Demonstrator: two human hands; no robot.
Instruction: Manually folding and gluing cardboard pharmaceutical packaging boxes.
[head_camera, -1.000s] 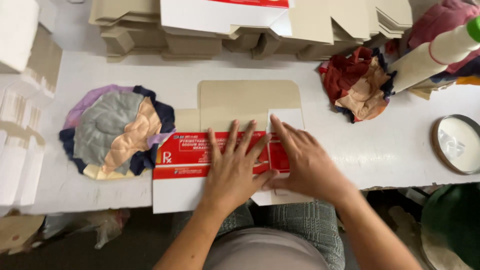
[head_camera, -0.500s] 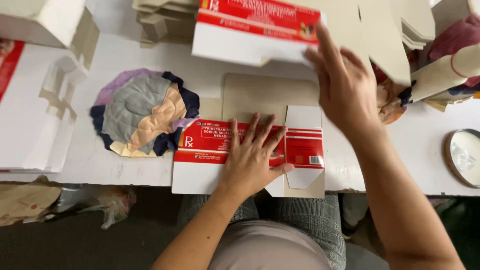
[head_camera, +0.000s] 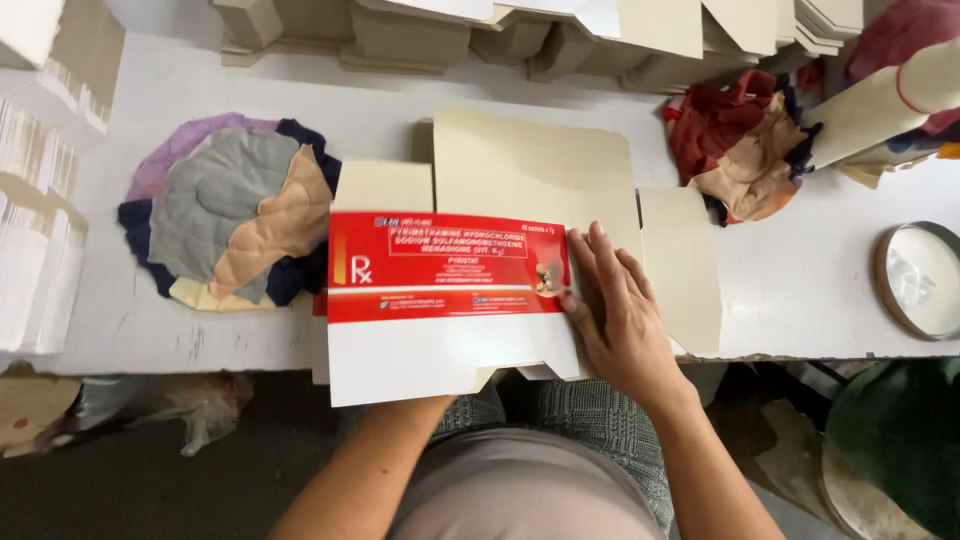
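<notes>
Head view: my right hand (head_camera: 622, 318) lies flat, fingers spread, on the red-and-white carton blank (head_camera: 447, 300) at the white table's (head_camera: 800, 290) near edge. My left hand is hidden under its smooth, stiff card.

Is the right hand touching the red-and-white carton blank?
Touching. The head view shows the right hand lying flat on the red-and-white carton blank, fingertips at its right edge.

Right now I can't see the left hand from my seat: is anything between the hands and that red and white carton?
Nothing visible. The right hand lies flat on the red and white carton; the left hand is hidden beneath its panel.
</notes>
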